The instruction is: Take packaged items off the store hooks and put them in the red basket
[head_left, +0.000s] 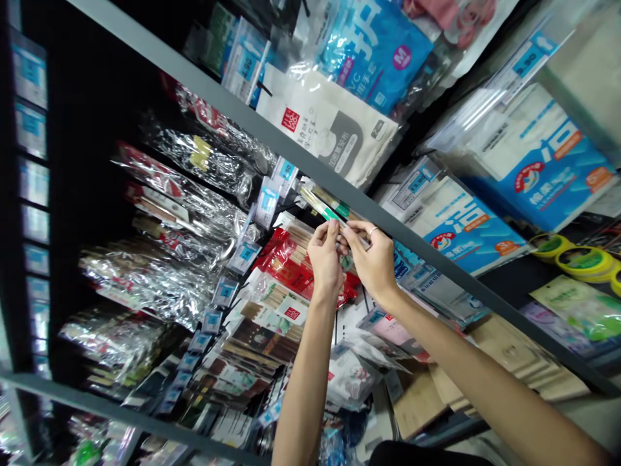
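Observation:
Both hands meet in front of the hanging goods, beside a grey metal shelf bar. My left hand (326, 255) is closed, its thumb and fingers pinching the lower part of a slim, light-coloured pack with a green band (324, 208). Close at its right, my right hand (372, 255), with a ring on one finger, is also closed at the lower end of the same pack. The fingers hide that end, and the contents are too small to make out. Just behind the left hand hangs a red pack of thin wooden sticks (288, 259).
A grey bar (310, 155) crosses the view diagonally, above the hands. Shiny wrapped utensils (145, 278) hang at left, with price tags (245, 255) on their pegs. Blue-and-white packs (466, 220), wooden boards (519, 356) and yellow tape rolls (582, 255) are at right.

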Motion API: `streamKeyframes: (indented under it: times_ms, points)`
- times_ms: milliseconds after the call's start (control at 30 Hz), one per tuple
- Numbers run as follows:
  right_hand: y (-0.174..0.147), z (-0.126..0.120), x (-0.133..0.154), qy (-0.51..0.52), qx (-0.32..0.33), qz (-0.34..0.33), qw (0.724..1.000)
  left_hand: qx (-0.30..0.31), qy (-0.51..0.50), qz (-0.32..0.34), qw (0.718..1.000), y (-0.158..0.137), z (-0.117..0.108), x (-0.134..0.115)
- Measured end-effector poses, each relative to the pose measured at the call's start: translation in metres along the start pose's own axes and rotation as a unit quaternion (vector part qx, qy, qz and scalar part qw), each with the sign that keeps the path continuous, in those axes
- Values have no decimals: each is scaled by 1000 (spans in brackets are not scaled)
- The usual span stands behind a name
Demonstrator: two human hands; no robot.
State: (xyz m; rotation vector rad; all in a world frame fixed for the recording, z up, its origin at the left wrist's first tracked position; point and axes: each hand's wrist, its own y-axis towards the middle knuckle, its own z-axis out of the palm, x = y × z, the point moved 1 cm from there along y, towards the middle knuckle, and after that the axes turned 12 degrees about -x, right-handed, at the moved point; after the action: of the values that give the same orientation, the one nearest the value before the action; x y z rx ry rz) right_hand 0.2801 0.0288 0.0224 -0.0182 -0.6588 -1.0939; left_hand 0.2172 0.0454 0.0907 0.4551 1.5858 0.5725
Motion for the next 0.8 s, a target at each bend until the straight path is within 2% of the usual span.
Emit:
streamKeyframes:
  times_ms: [167,400,633,733,800]
  points:
    - [-1,0,-2,-6,-3,6,1000,-7,14,-15,1000,4,-1,2]
    - [-3,2,-10,16,-1,51,999,-1,13,-20,1000,7,-2,2]
    - [-1,1,-10,-4,-8,49,999,24,30,-24,999,6,4,-2]
    - [0,1,-11,-15,-6,48,999,2,47,6,999,12,5,-4]
    - [0,0,-11,-20,-5,44,999,-33,57,72,995,18,5,-7]
